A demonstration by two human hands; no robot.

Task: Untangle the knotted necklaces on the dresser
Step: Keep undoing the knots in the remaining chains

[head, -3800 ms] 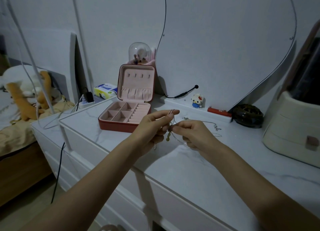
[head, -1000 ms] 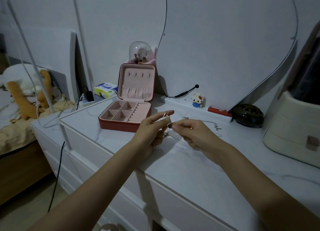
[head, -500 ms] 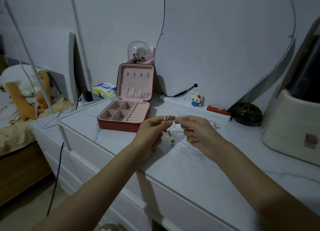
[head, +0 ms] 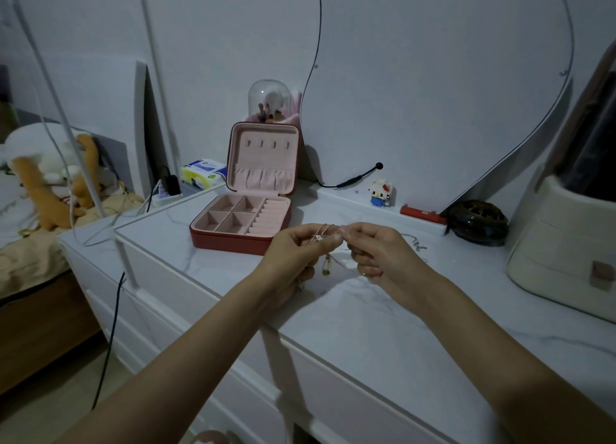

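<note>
Thin tangled necklace chains hang between my two hands, just above the white marble dresser top. My left hand pinches the twisted chains with thumb and forefinger. My right hand pinches a strand right beside it, fingertips nearly touching. A small yellowish pendant dangles below the pinch. Another stretch of silver chain lies on the dresser behind my right hand.
An open red jewellery box with pink lining stands behind my left hand. Along the wall are a small toy figure, a red bar, a dark round dish and a cream organiser at right. The bed is left.
My hands stayed close together over the same spot, with the chains worked between the fingertips. The pendant, earlier hidden or lower, hangs between the hands now.
</note>
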